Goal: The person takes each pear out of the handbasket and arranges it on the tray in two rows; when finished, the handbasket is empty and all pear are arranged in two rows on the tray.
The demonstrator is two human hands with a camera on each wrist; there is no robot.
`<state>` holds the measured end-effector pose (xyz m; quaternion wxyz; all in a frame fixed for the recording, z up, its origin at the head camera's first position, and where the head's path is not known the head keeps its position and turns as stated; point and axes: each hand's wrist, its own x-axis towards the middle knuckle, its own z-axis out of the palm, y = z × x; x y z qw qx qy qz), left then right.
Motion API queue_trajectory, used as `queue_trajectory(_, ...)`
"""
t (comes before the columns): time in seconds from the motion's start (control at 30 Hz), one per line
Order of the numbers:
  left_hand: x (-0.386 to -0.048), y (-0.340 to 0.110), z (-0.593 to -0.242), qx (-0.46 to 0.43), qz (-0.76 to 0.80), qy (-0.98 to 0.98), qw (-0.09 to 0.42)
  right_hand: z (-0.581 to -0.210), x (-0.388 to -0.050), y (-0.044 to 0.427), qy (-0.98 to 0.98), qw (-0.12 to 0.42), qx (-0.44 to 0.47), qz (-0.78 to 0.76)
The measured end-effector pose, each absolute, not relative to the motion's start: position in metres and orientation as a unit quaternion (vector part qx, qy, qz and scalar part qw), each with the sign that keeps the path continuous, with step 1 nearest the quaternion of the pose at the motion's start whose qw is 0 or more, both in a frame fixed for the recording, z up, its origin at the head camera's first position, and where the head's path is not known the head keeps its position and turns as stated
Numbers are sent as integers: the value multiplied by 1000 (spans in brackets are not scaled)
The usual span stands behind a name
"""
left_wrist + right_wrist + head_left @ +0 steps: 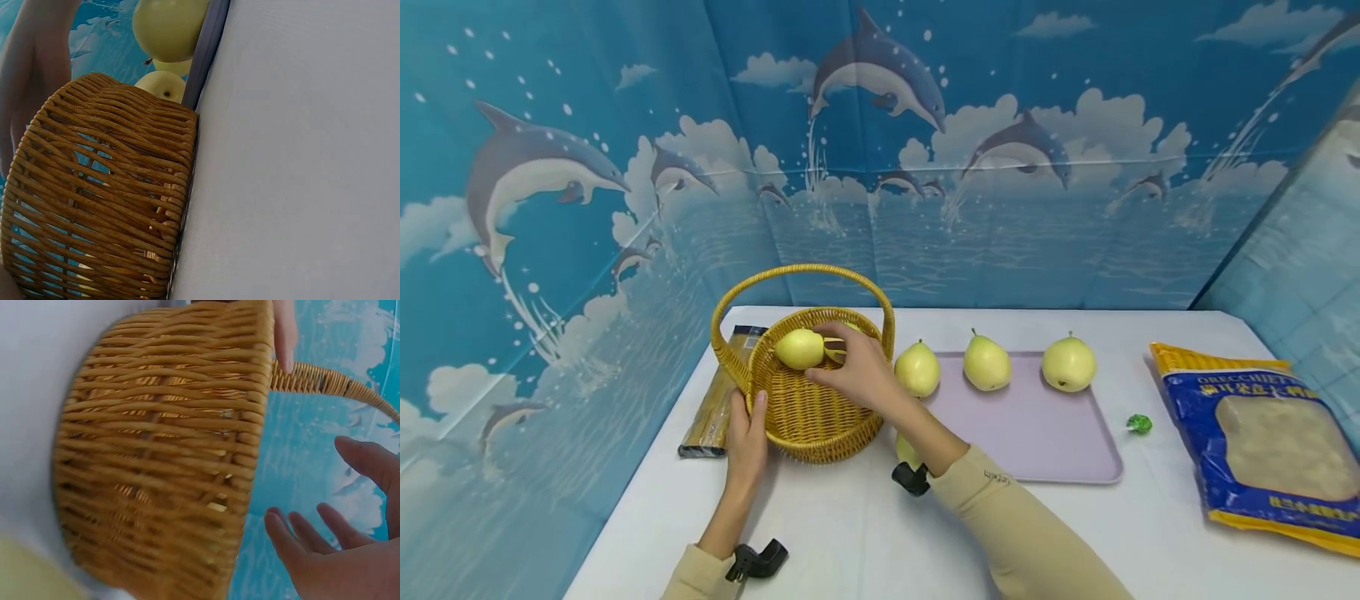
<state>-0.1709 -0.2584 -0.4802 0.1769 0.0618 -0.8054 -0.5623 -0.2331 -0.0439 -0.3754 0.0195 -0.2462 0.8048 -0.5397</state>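
A woven wicker basket (pixel 816 417) with a tall arched handle stands at the left of the table. My left hand (pixel 747 437) grips its near left rim, near the foot of the handle. Inside the basket lies a yellow-green pear (pixel 800 348), and another pear is partly hidden behind my right hand. Over the basket's opening is my right hand (pixel 853 367), beside the pears. In the right wrist view, the right hand (pixel 350 550) has spread fingers and nothing in its grasp. The left wrist view shows the basket's woven side (pixel 100 187) close up.
A pale purple tray (pixel 1022 450) lies right of the basket, with several pears, one (pixel 987 363) at its back edge. A long package (pixel 711 408) lies left of the basket. Further right are a green-wrapped candy (pixel 1139 424) and a blue pasta bag (pixel 1262 450).
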Motion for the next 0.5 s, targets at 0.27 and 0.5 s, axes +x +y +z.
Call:
queue_trajectory(0.27, -172, -260, -479, 59, -566, -804, 176, -378, -261, -68, 797, 51, -238, -553)
queue_trajectory(0.5, -172, -260, -481, 62, -571, -799, 178, -391, -286, -82, 795, 67, -256, -546)
